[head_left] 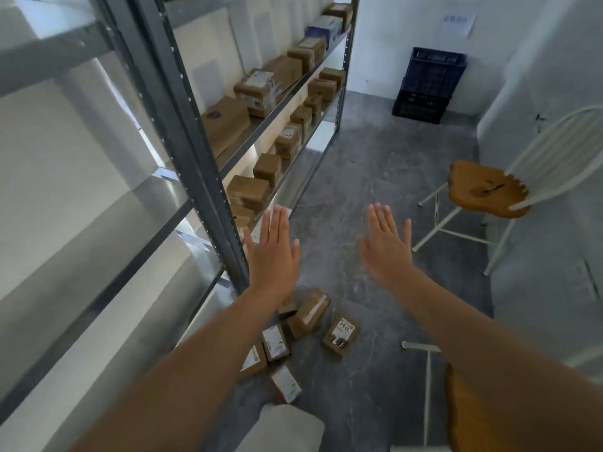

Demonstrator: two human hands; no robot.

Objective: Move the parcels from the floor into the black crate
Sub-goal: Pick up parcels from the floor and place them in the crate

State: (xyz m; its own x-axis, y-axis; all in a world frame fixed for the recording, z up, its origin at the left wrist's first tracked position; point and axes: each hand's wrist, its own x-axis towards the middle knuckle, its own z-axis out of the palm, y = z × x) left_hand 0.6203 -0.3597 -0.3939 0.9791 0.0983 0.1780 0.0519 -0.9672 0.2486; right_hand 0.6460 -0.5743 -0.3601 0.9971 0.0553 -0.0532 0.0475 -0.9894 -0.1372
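Several small brown cardboard parcels (308,313) with white labels lie scattered on the grey floor beside the foot of the shelf, below my forearms. One labelled parcel (341,335) lies a little apart to the right. The black crate (429,84) stands tilted against the far white wall. My left hand (272,251) and my right hand (386,247) are stretched out in front of me, palms down, fingers straight, holding nothing, well above the floor.
A grey metal shelf rack (202,148) with many brown boxes runs along the left. A white wire chair with a wooden seat (487,192) stands at the right. Another white-legged seat (427,380) is near my right forearm. Grey floor lies open toward the crate.
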